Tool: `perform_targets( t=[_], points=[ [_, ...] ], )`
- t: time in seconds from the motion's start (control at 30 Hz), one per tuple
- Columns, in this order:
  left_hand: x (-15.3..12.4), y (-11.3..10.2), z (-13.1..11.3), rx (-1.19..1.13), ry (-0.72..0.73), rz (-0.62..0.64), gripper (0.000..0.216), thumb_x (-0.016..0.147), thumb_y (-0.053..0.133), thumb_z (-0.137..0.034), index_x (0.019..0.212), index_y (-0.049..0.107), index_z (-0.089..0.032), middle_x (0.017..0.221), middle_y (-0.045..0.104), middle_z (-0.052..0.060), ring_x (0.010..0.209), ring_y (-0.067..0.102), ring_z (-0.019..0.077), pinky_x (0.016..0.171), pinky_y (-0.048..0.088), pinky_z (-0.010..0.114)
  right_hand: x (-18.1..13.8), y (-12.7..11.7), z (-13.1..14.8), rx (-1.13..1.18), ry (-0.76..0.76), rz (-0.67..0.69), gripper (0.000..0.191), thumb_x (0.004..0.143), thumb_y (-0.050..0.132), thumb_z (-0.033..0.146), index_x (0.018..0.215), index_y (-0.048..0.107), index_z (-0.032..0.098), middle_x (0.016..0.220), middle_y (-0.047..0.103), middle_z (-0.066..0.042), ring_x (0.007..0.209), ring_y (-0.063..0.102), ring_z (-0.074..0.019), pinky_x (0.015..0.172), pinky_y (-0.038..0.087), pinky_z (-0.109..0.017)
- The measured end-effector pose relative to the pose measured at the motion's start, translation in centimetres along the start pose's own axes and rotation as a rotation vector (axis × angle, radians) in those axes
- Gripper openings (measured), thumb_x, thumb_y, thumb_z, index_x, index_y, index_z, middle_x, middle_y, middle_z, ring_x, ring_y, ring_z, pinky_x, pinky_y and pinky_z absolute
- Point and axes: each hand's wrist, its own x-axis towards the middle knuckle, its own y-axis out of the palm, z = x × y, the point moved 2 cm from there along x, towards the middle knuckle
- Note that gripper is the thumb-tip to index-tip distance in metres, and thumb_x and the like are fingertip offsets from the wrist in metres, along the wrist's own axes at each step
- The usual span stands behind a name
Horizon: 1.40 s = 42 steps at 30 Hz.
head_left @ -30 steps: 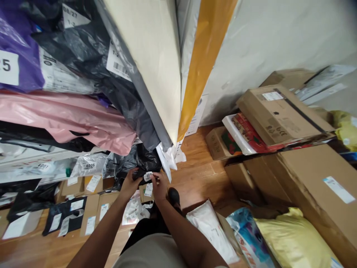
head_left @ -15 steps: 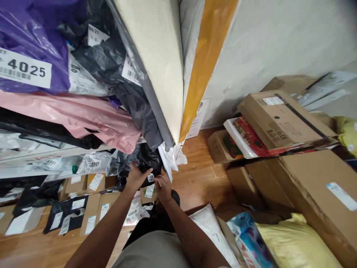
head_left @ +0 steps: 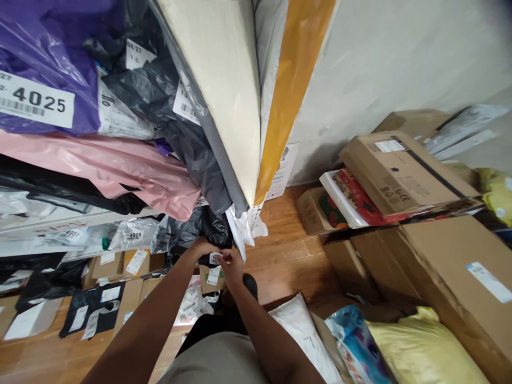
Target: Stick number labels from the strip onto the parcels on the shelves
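At the end of the lower shelf, a black plastic parcel point(head_left: 216, 228) lies among other bags. A small white number label point(head_left: 215, 258) is on its near side. My right hand point(head_left: 232, 265) is closed, thumb and fingers pinched at the label's right edge. Just left of it, my left hand point(head_left: 205, 248) is closed on the parcel above the label, its fingertips partly hidden and close to the right fingers. White paper or plastic sheets point(head_left: 240, 226) stick out beside the parcel, right of my hands.
Overhead on the left hang a purple bag point(head_left: 48, 58), a pink bag point(head_left: 104, 165) and a long cream parcel point(head_left: 224, 90). Cardboard boxes point(head_left: 404, 176) are stacked at right. A yellow bag point(head_left: 424, 346) lies lower right; labelled parcels point(head_left: 82, 314) sit on the floor at left.
My left hand has moved up and right over the parcel, its fingertips now near my right hand. My right fingers have shifted slightly left onto the label's edge.
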Motion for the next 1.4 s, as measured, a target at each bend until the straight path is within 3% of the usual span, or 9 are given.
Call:
perform_targets(
  t=[0.27, 0.53, 0.7, 0.8, 0.87, 0.93, 1.07, 1.2, 1.4],
  points=[
    [0.5, 0.2, 0.3, 0.025, -0.005, -0.008, 0.009, 0.051, 0.069, -0.01, 0.058, 0.069, -0.015, 0.076, 0.074, 0.007, 0.082, 0.069, 0.0258, 0.059, 0.05, 0.024, 1.1, 0.2, 1.2, -0.196, 0.101, 0.118, 0.005, 0.067, 0.067, 0.017, 0.064, 0.068, 0.021, 0.061, 0.067, 0.001, 0.058, 0.061, -0.0165, 0.058, 0.044, -0.026],
    [0.9, 0.4, 0.7, -0.044, -0.01, -0.047, 0.023, 0.058, 0.074, -0.014, 0.08, 0.073, -0.012, 0.09, 0.074, 0.01, 0.088, 0.068, 0.0226, 0.065, 0.051, 0.022, -0.2, 0.0, 0.8, -0.387, -0.422, 0.028, 0.02, 0.079, 0.053, 0.009, 0.069, 0.066, 0.02, 0.069, 0.063, -0.002, 0.068, 0.058, -0.0154, 0.061, 0.042, -0.025],
    [1.2, 0.8, 1.1, -0.087, 0.01, -0.041, 0.029, 0.058, 0.075, -0.013, 0.087, 0.073, -0.012, 0.092, 0.074, 0.008, 0.088, 0.068, 0.0216, 0.066, 0.052, 0.022, -0.2, -0.6, -0.4, -0.436, -0.659, 0.093, 0.022, 0.086, 0.049, 0.015, 0.075, 0.068, 0.02, 0.073, 0.063, -0.004, 0.073, 0.058, -0.0168, 0.064, 0.044, -0.027],
    [1.3, 0.9, 1.4, -0.099, 0.025, -0.049, 0.031, 0.059, 0.075, -0.013, 0.09, 0.073, -0.011, 0.095, 0.074, 0.01, 0.091, 0.067, 0.0225, 0.071, 0.052, 0.024, 0.2, -0.7, -0.6, -0.409, -0.597, 0.117, 0.019, 0.086, 0.052, 0.019, 0.076, 0.068, 0.022, 0.073, 0.064, -0.004, 0.073, 0.059, -0.0165, 0.066, 0.046, -0.027],
    [1.3, 1.0, 1.6, -0.109, 0.031, -0.048, 0.032, 0.061, 0.074, -0.014, 0.092, 0.072, -0.011, 0.096, 0.074, 0.01, 0.092, 0.067, 0.0224, 0.072, 0.052, 0.025, 0.6, -0.7, -0.8, -0.331, -0.411, 0.062, 0.009, 0.081, 0.06, 0.022, 0.085, 0.067, 0.021, 0.07, 0.064, -0.001, 0.066, 0.059, -0.0149, 0.063, 0.047, -0.026],
    [1.2, 1.1, 1.8, -0.124, 0.037, -0.042, 0.031, 0.062, 0.073, -0.015, 0.093, 0.072, -0.01, 0.095, 0.074, 0.01, 0.09, 0.067, 0.0216, 0.072, 0.051, 0.025, 0.9, -0.4, -0.8, -0.258, -0.206, 0.028, 0.021, 0.071, 0.069, 0.023, 0.092, 0.066, 0.021, 0.064, 0.062, 0.003, 0.057, 0.057, -0.0131, 0.055, 0.045, -0.023],
    [1.2, 1.2, 2.2, -0.146, 0.047, -0.041, 0.029, 0.061, 0.074, -0.016, 0.089, 0.072, -0.009, 0.09, 0.074, 0.009, 0.087, 0.068, 0.0222, 0.07, 0.051, 0.025, 1.3, 0.3, -0.4, -0.266, -0.029, 0.128, 0.008, 0.064, 0.073, 0.019, 0.069, 0.067, 0.021, 0.053, 0.06, 0.004, 0.048, 0.054, -0.0126, 0.048, 0.04, -0.023],
    [1.8, 1.6, 2.6, -0.168, 0.054, -0.059, 0.028, 0.06, 0.074, -0.017, 0.087, 0.072, -0.009, 0.089, 0.074, 0.01, 0.088, 0.067, 0.0243, 0.071, 0.051, 0.027, 0.9, 0.2, 0.5, -0.33, -0.202, 0.054, 0.014, 0.072, 0.064, 0.015, 0.06, 0.066, 0.021, 0.062, 0.063, -0.001, 0.058, 0.058, -0.0151, 0.055, 0.042, -0.025],
    [2.4, 2.2, 2.8, -0.25, 0.066, -0.053, 0.031, 0.057, 0.076, -0.017, 0.088, 0.072, -0.011, 0.094, 0.074, 0.01, 0.088, 0.067, 0.0226, 0.073, 0.052, 0.026, -0.2, -0.1, 0.6, -0.365, -0.489, -0.007, 0.02, 0.082, 0.053, 0.013, 0.073, 0.07, 0.02, 0.068, 0.062, -0.003, 0.066, 0.058, -0.0155, 0.059, 0.043, -0.025]
  ],
)
